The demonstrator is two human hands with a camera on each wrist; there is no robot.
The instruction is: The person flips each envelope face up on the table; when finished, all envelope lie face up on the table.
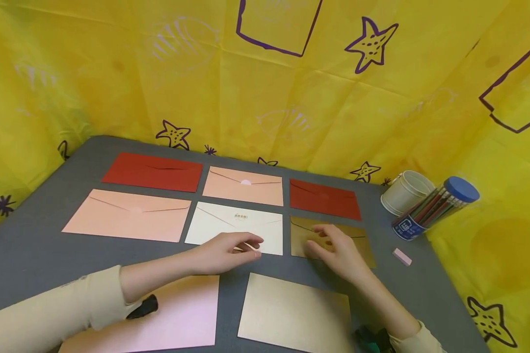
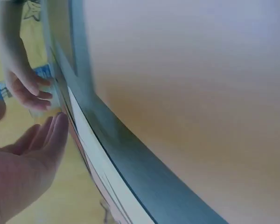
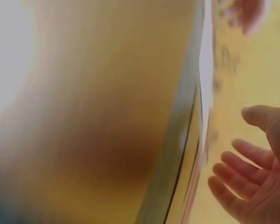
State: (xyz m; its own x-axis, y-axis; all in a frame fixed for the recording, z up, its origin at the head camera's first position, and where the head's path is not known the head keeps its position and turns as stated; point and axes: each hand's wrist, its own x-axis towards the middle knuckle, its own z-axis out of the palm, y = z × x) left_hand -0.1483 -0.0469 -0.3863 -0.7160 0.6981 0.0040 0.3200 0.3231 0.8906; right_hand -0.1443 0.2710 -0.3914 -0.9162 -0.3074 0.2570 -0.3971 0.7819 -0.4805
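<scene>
My left hand (image 1: 227,254) hovers over the front edge of a white envelope (image 1: 262,223), fingers loosely bent and holding nothing. Over a gold envelope (image 1: 357,245) is my right hand (image 1: 339,252), its thumb and fingers spread apart with nothing between them. A pale pink envelope (image 1: 185,318) lies partly under my left forearm. To the right of it, a champagne-coloured envelope (image 1: 296,311) lies nearest my right forearm. In the left wrist view, the left palm (image 2: 28,172) appears beside the tabletop, facing the other hand. The right fingers (image 3: 242,161) look slightly bent in the right wrist view.
Behind lie a red envelope (image 1: 154,174) at left, a peach envelope (image 1: 243,196), another red envelope (image 1: 327,201) and a wider peach envelope (image 1: 123,220). At right stand a white tin (image 1: 404,193) and a pencil tub (image 1: 433,211), with a pink eraser (image 1: 402,256) before them.
</scene>
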